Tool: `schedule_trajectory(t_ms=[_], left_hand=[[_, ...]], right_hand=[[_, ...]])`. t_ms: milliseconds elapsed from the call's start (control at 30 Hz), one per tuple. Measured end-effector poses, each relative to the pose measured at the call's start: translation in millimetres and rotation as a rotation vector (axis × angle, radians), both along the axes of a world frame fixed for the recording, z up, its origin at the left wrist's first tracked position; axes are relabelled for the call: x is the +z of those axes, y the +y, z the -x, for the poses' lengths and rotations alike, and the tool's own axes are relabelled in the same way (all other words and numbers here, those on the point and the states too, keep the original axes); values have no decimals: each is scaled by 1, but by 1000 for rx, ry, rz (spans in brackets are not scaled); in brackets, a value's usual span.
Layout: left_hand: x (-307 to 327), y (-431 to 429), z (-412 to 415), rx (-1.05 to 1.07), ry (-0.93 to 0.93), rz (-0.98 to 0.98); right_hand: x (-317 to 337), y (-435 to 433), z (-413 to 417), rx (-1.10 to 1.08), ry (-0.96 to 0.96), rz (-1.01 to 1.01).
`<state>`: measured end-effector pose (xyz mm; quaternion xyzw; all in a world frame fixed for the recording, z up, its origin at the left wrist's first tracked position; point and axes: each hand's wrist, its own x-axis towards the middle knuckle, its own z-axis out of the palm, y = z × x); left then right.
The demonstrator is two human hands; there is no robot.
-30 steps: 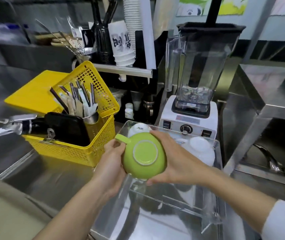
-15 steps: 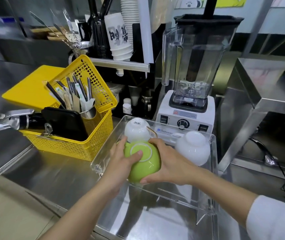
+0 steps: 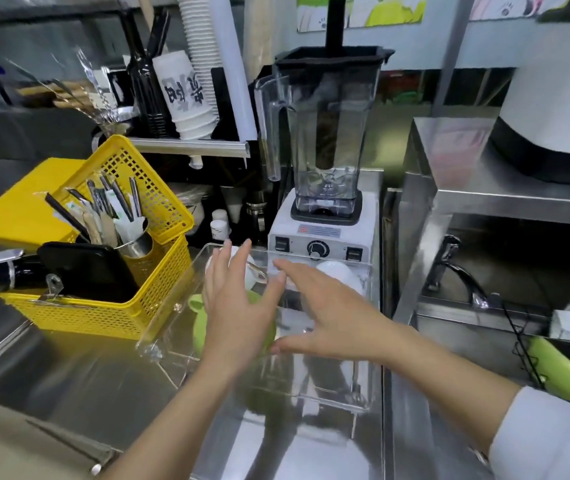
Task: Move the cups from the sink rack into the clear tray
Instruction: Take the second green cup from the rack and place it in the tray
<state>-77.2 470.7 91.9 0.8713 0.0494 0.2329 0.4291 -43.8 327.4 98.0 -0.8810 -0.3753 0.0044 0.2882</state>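
Green cup [image 3: 198, 318]: upside down in clear tray [image 3: 368, 271], near left, mostly hidden under left hand [image 3: 238, 306]. Judged rigid, glazed, slippery, breakable; grip body or handle. Left hand, right hand [image 3: 328, 317]: fingers spread, holding nothing. 2 white cups [image 3: 337, 271] far.

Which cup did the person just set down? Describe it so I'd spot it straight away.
Find the blender at the back of the steel counter; the clear tray lies right in front of it. Three cups sit in the tray: two white cups at the far side and a green cup nearer, half hidden under the open left hand. It is the only green one there.
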Motion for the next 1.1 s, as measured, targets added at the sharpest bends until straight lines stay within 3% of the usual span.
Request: schedule_trajectory(t_ms=[100,367,500,667,800,933,1100], left_hand=[[12,-40,-7,-121,-70,-15],[3,-187,-21,-459,-78,-160],[-18,-262,-33,-597,-59,-217],[-70,-344,-55,-755,29,-484],[-117,-387,-67,-885,142,-706],[-149,-404,-70,-855,208,-906],[-160,-405,-73,-815,274,-968]], right_hand=[[8,-46,-2,-97,-102,-25],[-11,-212,7,-510,-51,-89],[-33,-294,20,-666,96,-139],[-72,-376,27,-777,237,22],[-102,-412,24,-752,278,190],[-129,-428,19,-635,318,168],[-168,-434,7,-576,405,336]])
